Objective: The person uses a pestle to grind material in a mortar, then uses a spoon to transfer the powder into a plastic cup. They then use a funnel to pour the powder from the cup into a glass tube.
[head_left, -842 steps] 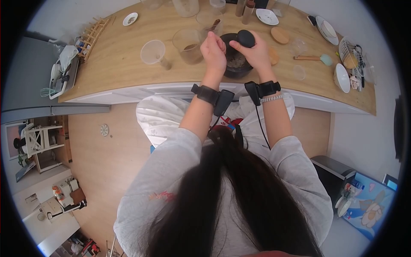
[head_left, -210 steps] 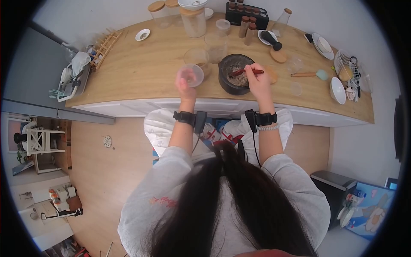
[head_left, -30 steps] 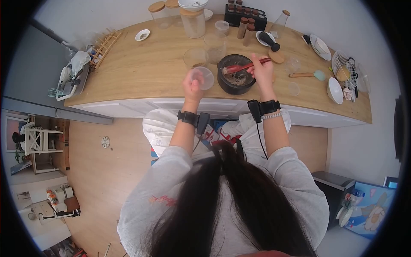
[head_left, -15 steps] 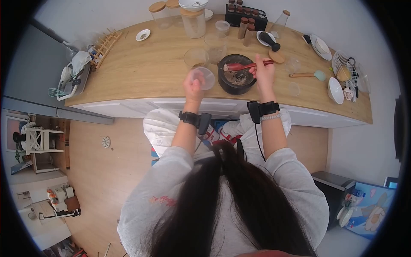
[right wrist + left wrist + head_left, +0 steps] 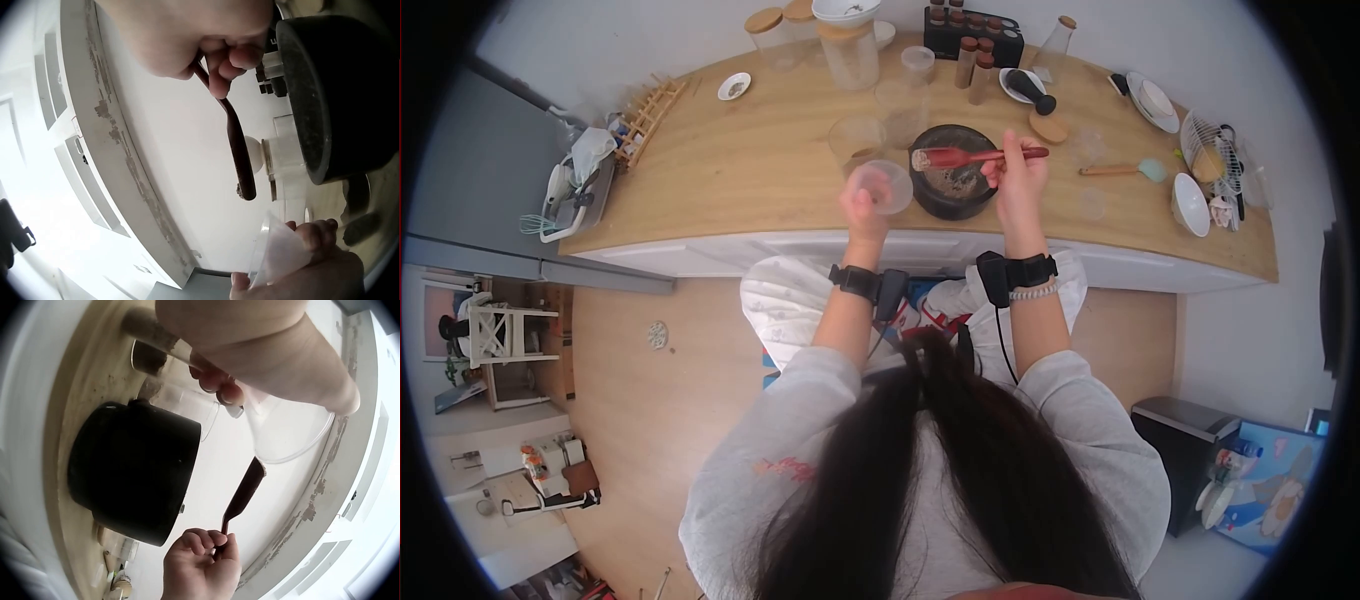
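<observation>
My left hand (image 5: 862,205) grips a clear plastic funnel (image 5: 890,187) just left of the mortar. Below that hand, the left wrist view shows a slim clear tube (image 5: 153,331) with brown contents, in line with the funnel. My right hand (image 5: 1022,185) pinches the handle of a small red spatula (image 5: 960,157). The spatula lies roughly level over the black mortar (image 5: 134,469), its blade toward the funnel and a clump of greyish ground stuff (image 5: 921,160) on its tip. More ground stuff (image 5: 960,185) lies inside the mortar.
Clear beakers (image 5: 855,140) stand behind the funnel. A black pestle (image 5: 1030,92) rests on a white dish at the back, near brown-capped tubes (image 5: 981,78). To the right lie a pale green spatula (image 5: 1150,170) and a white bowl (image 5: 1190,205). The counter's front edge (image 5: 730,238) is close.
Earlier my hands worked the pestle in the mortar; it now lies on the dish. The red spatula has risen out of the mortar and shifted slightly toward the funnel, which my left hand has brought rightward.
</observation>
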Tool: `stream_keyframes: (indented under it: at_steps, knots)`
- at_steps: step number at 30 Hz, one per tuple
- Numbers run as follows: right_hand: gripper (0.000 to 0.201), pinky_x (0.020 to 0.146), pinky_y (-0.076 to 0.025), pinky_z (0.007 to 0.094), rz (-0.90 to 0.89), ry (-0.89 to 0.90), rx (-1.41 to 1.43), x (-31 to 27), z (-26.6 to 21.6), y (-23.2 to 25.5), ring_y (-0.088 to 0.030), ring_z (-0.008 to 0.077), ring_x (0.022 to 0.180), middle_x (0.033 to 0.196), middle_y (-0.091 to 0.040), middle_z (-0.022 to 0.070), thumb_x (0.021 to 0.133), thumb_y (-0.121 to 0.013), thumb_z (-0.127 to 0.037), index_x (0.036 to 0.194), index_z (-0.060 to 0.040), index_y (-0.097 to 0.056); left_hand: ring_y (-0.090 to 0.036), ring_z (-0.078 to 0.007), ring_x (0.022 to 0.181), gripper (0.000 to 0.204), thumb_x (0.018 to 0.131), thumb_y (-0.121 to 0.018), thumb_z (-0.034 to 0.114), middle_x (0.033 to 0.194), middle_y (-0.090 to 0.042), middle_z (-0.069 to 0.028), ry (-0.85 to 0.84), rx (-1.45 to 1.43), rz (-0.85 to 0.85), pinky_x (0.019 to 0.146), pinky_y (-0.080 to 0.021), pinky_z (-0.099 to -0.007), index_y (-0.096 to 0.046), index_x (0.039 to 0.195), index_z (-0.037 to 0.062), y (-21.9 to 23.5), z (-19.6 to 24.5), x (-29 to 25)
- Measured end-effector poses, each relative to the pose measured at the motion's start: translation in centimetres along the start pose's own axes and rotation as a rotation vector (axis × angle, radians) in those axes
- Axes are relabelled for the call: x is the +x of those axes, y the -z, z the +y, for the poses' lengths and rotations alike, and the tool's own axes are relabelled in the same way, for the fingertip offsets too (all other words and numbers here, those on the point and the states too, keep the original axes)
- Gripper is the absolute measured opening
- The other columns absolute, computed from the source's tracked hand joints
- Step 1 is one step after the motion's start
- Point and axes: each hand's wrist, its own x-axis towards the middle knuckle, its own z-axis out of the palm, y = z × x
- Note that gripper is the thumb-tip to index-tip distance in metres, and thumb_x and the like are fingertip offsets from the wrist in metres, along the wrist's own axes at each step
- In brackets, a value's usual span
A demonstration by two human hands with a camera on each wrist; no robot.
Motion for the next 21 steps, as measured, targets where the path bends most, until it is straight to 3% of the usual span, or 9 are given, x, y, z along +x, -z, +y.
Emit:
stream_keyframes:
  at_steps: [7, 13, 15, 21]
  knots:
    - [0.015, 0.045, -0.038, 0.0178, -0.243, 0.085, -0.153, -2.6, -0.5, -2.1, -0.050, 0.0068, 0.050, 0.061, -0.058, 0.0056, 0.090, -0.054, -0.018, 0.084, -0.0064, -0.046, -0.050, -0.0093, 0.062, 0.073, 0.077, -0.039, 0.071, 0.068, -0.054, -0.0029, -0.013, -0.053, 0.003, 0.054, -0.036, -0.0222, -0.054, 0.081, -0.0003, -0.9, 0.4, -0.2]
    - [0.012, 0.058, -0.043, 0.0192, -0.376, 0.112, -0.123, -3.5, -0.7, -1.8, -0.055, 0.0089, 0.063, 0.074, -0.061, 0.0077, 0.090, -0.052, -0.015, 0.089, -0.0035, -0.050, -0.052, -0.0119, 0.068, 0.074, 0.075, -0.040, 0.070, 0.074, -0.055, -0.0056, 0.019, -0.058, -0.047, 0.059, -0.040, -0.0243, -0.054, 0.085, -0.0018, -0.6, 0.6, -0.3]
    - [0.013, 0.061, -0.043, 0.0204, -0.380, 0.144, -0.114, -3.6, -0.9, -1.7, -0.056, 0.0100, 0.066, 0.077, -0.061, 0.0081, 0.090, -0.053, -0.015, 0.090, -0.0026, -0.051, -0.054, -0.0157, 0.068, 0.070, 0.076, -0.040, 0.065, 0.079, -0.057, -0.0086, 0.023, -0.052, -0.076, 0.061, -0.042, -0.0270, -0.054, 0.088, -0.0029, -0.1, 0.4, -0.2]
    - [0.013, 0.062, -0.042, 0.0205, -0.302, 0.202, -0.079, -2.7, -0.9, -1.0, -0.057, 0.0099, 0.068, 0.076, -0.061, 0.0065, 0.089, -0.054, -0.015, 0.088, -0.0023, -0.053, -0.052, -0.0135, 0.064, 0.070, 0.075, -0.039, 0.065, 0.073, -0.054, -0.0065, 0.017, -0.047, -0.039, 0.056, -0.038, -0.0241, -0.054, 0.085, -0.0025, -0.4, 0.8, -0.1]
